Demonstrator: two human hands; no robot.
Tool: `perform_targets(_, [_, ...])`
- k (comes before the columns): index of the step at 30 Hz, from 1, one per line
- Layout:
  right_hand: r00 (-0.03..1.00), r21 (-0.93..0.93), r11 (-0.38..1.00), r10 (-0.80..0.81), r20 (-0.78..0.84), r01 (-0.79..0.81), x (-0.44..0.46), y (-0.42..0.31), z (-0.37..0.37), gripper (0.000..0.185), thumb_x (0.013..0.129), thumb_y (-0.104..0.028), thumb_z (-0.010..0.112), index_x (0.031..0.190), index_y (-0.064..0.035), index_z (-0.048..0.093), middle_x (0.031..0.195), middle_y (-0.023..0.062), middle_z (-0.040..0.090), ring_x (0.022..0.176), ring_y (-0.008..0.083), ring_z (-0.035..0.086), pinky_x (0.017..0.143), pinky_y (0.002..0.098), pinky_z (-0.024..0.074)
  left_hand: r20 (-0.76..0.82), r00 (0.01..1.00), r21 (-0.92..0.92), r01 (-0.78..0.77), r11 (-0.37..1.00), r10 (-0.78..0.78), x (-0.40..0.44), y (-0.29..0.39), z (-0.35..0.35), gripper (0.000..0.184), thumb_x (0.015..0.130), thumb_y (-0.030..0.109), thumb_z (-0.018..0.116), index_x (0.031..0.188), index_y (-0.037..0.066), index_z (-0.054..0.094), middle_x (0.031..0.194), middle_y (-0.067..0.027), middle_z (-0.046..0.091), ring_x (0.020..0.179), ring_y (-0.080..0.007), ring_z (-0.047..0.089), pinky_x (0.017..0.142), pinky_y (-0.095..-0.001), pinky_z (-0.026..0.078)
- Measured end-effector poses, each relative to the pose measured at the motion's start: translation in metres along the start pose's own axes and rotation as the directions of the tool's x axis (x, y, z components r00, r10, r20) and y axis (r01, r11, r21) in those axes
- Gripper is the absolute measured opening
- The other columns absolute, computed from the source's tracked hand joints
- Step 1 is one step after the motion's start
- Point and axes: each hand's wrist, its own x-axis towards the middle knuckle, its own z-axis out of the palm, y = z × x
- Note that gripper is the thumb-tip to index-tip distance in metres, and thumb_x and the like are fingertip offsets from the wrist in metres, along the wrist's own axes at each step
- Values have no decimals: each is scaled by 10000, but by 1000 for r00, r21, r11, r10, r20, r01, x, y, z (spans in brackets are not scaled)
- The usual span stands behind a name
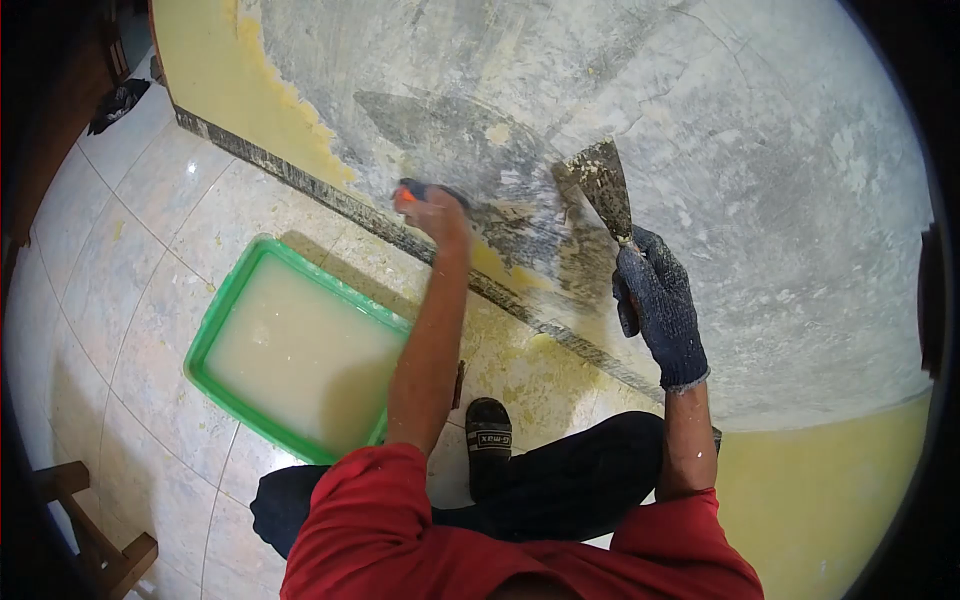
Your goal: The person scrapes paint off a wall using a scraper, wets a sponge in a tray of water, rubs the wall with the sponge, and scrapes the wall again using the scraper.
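My right hand (658, 300), in a dark knit glove, is closed around the handle of a putty knife (603, 185). Its wide blade points up and is spotted with pale residue, in front of the bare grey wall. My left hand (437, 215) has no glove and is smeared by motion. Its fingers are wrapped round a small dark and orange tool (408, 192) close to the wall, whose kind I cannot make out. Around both hands the wall (500, 130) is scraped grey, with darker patches and a ragged yellow paint edge at the left.
A green basin (205, 340) of cloudy water stands on the tiled floor to the left. Yellow paint flakes (530, 385) litter the floor along the wall's dark skirting (300, 180). A wooden stool leg (125, 565) is at lower left, and my shoe (489, 440) is below the wall.
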Motion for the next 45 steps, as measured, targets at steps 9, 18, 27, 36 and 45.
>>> perform_targets(9, [1000,-29,1000,5,20,-4,7,1,0,416,940,-333,535,1220,-25,529,620,-3,480,396,53,393,347,217,308,-17,993,-185,110,976,-115,-33,28,4,374,952,261,427,1238,24,469,1219,-291,355,1002,-362,487,858,-462,424])
perform_targets(18, [997,-29,999,46,67,-44,11,-2,13,400,946,-326,528,1211,-27,532,617,-5,477,402,55,395,358,219,313,39,970,81,-242,967,240,-37,45,-4,395,989,179,367,1329,-18,401,1163,-302,402,981,-383,489,877,-425,421])
perform_targets(27, [996,-5,996,86,39,-86,0,3,-6,294,945,-219,534,1155,-14,551,645,-14,496,447,41,415,379,207,322,-318,925,57,-202,978,210,122,77,7,325,926,130,508,1133,-96,403,1071,-257,499,961,-361,543,837,-445,436])
perform_targets(36, [1000,-21,999,31,-2,-31,8,-9,10,314,947,-233,521,1163,-8,558,625,-6,496,414,38,390,369,213,297,378,922,-527,286,800,-80,-175,-33,4,271,925,62,504,1165,-18,408,1170,-191,379,981,-235,434,890,-344,419])
perform_targets(45, [998,14,999,35,-56,-34,0,2,-14,330,958,-281,519,1162,-25,556,614,-4,494,405,46,402,357,212,306,-134,974,272,-143,952,185,-35,-33,-4,390,856,-30,465,1214,-87,322,1169,-271,373,993,-392,469,835,-469,430])
